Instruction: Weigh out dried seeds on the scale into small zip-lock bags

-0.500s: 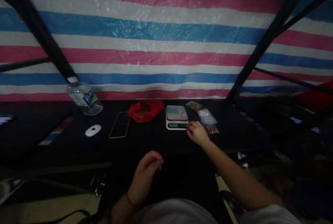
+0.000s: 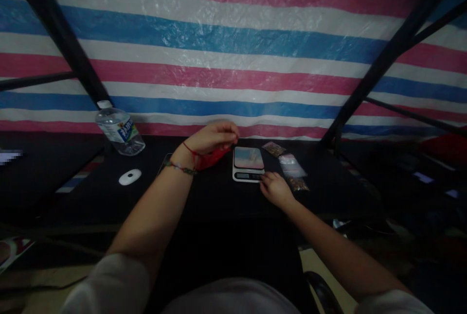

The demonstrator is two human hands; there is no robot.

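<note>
Red bag [image 2: 212, 159] sits partly behind our left hand [image 2: 215, 139], grip unclear; our unclenched right hand [image 2: 276, 191] touches the scale [image 2: 248, 158]; two packets [image 2: 274, 149] look filled, what's left uncertain.

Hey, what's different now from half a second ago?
Your left hand has moved forward from near your lap, over the table's edge, and now covers part of the red bag. Your right hand stays at the scale's front right corner. The bottle hasn't visibly moved.
</note>
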